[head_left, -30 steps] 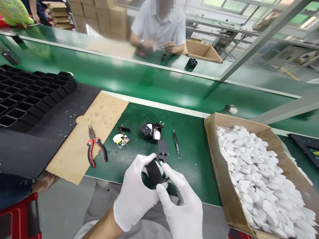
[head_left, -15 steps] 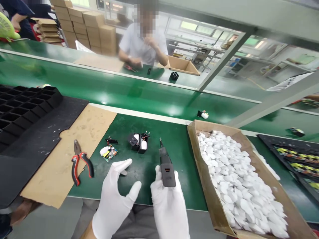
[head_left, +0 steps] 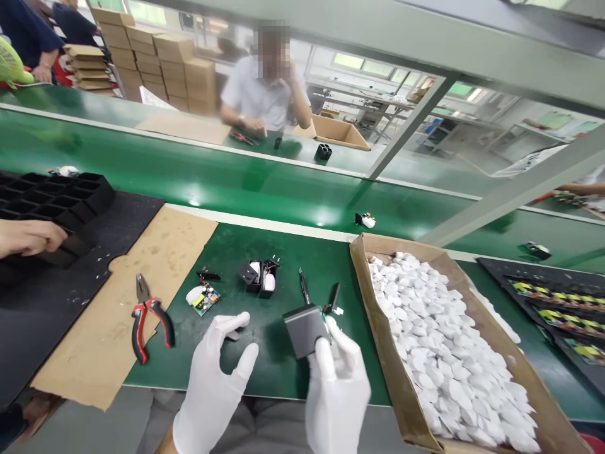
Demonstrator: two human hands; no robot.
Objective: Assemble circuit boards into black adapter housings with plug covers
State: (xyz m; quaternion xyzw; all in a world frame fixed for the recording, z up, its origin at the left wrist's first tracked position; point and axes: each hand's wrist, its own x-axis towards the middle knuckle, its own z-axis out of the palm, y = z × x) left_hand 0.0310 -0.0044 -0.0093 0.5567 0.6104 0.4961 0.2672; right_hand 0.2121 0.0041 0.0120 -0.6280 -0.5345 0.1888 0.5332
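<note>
In my white-gloved right hand (head_left: 338, 372) is a black power adapter housing (head_left: 305, 331), tilted with a broad flat face toward me. Green wire and a small black piece (head_left: 334, 297) show just beyond it; whether they are joined to the housing I cannot tell. My gloved left hand (head_left: 220, 372) is open over the table's front edge, thumb and fingers apart. A small grey bit shows by its fingertips. Black tweezers (head_left: 303, 287) lie behind the housing. Two black housings with white parts inside (head_left: 259, 279) and a circuit board (head_left: 203, 297) lie farther back.
Red-handled pliers (head_left: 149, 318) rest on cardboard (head_left: 165, 246) at left. Another person's hand (head_left: 35, 238) reaches over a black divided tray (head_left: 94, 189). A carton (head_left: 378, 353) of white pieces stands at right. Circuit boards fill a black tray (head_left: 491, 268) beyond. Someone sits across the line.
My right hand has turned the adapter housing from its narrow port end to its broad face. A bare hand has come in over the black tray at left. My left hand stays open.
</note>
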